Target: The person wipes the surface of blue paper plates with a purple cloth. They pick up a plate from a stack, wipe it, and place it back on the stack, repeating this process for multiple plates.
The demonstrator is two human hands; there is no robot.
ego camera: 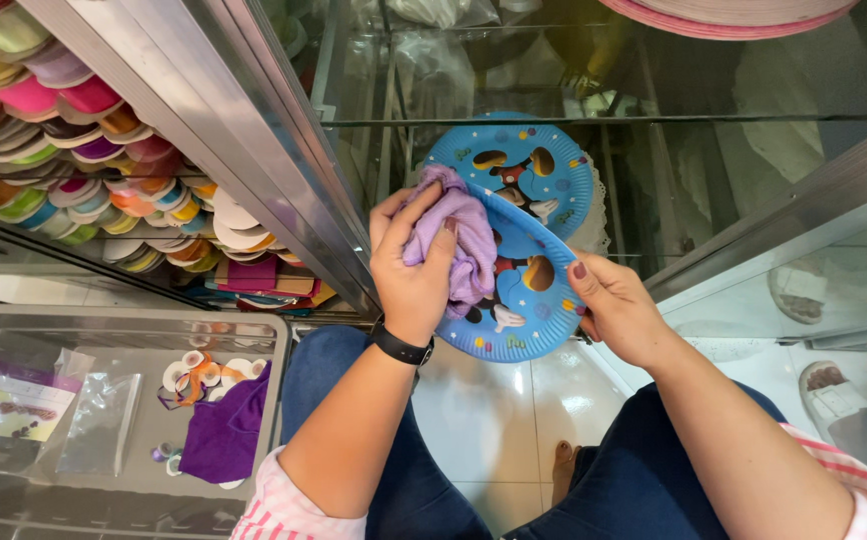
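Note:
My left hand [412, 262] is closed around a bunched lilac cloth [462, 240] and presses it against the face of a blue paper plate [526, 310] with a cartoon print. My right hand [614, 308] grips that plate by its right rim and holds it tilted. A second blue plate [514, 160] of the same kind stands behind it inside a glass cabinet, with a white doily edge showing at its right. A black band sits on my left wrist.
Metal cabinet frame [254, 140] runs diagonally at left, with shelves of coloured ribbon rolls [74, 150] behind glass. Below left, a glass case [114, 420] holds packets, small rolls and a purple cloth [226, 432]. Glossy tiled floor lies below; another person's sandalled foot [834, 395] is at right.

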